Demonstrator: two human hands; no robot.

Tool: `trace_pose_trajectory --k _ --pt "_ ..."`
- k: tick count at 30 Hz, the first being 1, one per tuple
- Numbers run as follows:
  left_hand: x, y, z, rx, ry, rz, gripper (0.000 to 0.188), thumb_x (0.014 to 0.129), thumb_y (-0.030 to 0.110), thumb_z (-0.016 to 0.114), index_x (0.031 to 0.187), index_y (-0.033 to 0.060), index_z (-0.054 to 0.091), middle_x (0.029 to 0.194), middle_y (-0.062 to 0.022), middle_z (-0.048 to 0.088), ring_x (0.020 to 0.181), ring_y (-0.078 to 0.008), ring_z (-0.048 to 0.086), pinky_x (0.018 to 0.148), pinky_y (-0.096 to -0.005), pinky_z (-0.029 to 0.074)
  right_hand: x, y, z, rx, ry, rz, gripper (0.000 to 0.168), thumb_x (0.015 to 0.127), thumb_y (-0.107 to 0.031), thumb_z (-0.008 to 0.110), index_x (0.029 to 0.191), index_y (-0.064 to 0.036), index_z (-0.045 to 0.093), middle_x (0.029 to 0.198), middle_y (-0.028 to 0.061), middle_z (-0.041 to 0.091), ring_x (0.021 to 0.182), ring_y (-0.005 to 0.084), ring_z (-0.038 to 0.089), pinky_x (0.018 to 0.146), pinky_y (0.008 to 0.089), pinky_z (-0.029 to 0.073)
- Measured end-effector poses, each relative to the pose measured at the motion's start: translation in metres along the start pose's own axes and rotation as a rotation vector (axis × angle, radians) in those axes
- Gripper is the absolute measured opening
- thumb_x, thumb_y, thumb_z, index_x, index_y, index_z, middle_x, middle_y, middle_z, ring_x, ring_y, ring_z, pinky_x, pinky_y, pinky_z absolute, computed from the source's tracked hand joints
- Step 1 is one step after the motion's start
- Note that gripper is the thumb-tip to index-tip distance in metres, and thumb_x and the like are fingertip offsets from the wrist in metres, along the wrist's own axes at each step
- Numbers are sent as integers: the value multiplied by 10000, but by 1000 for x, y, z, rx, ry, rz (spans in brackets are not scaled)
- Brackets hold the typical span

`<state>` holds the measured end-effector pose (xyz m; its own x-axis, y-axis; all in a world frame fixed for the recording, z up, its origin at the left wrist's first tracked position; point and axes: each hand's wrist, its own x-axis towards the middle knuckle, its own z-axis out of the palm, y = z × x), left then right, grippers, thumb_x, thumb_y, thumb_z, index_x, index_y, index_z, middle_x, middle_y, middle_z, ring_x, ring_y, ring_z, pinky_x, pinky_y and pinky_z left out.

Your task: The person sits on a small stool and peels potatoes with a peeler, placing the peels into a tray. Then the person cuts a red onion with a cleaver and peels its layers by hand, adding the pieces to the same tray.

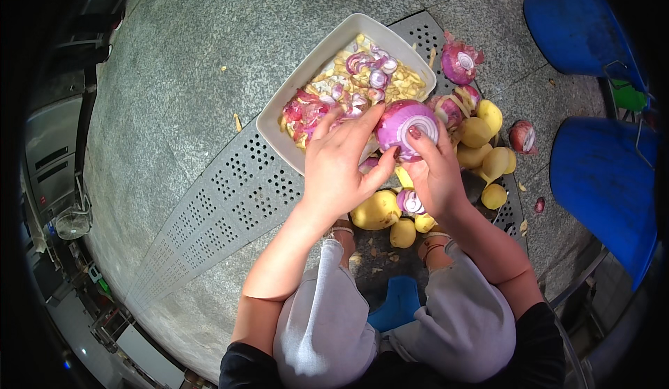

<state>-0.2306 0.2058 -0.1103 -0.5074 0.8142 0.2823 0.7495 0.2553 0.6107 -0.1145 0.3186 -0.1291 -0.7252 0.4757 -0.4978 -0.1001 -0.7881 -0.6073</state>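
A large red onion [400, 127] with its cut end showing is in my right hand [436, 180], the thumb lying on the cut rings. The fingertips of my left hand [339, 159] touch the onion's left side. Below and left of the onion, a white rectangular tub [308, 62] holds potato peelings, red onion skins and onion slices. Beneath my hands lie several potatoes, one a large yellow potato [375, 210], and a cut onion piece [410, 201]. More potatoes [475, 132] are piled to the right, with another red onion [461, 62] beyond them.
A perforated metal drain cover [245, 190] runs diagonally across the stone floor under the tub. Two blue bins [575, 23] [601, 180] stand at the right. A blue stool [397, 300] shows between my knees. A partly skinned onion [522, 137] lies near the bins. Kitchen equipment lines the left rim.
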Motion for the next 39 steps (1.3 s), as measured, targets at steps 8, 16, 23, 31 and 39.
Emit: trace_pose_trajectory --k 8,16,23,31,39 --pt "-2 -13 5 -106 -164 -78 440 816 190 665 1220 33 589 981 -184 676 926 -367 661 793 -390 541 4 -6 -13 -351 -95 41 510 906 -127 655 1313 -39 361 1154 94 557 1007 129 575 845 297 505" --pt "-7 -41 5 -504 -364 -480 334 873 -41 483 1169 -5 635 1120 -136 669 1051 -172 626 909 -305 492 -3 5 -8 -570 -271 -76 517 892 -147 677 1315 -60 393 1111 66 576 942 100 591 728 228 510" --pt "-6 -32 0 -558 -205 -129 415 849 118 639 1260 66 609 1192 -140 650 1096 -260 632 931 -350 495 13 -2 -21 -309 -181 226 451 946 -209 613 1326 -81 408 1107 51 586 889 102 607 635 251 518" --pt "-16 -36 10 68 -113 -64 179 881 93 641 1054 51 665 931 -108 718 800 -260 710 695 -345 567 21 2 -31 -352 -311 250 383 916 -141 629 1262 -45 498 1041 51 622 911 102 616 729 242 523" --pt "6 -57 -27 383 -218 -90 332 879 250 634 1207 204 652 1258 -128 608 1180 -311 556 908 -463 480 -2 -44 21 -339 -418 239 527 892 -46 548 1393 -55 389 1270 128 553 1149 216 574 975 366 473"
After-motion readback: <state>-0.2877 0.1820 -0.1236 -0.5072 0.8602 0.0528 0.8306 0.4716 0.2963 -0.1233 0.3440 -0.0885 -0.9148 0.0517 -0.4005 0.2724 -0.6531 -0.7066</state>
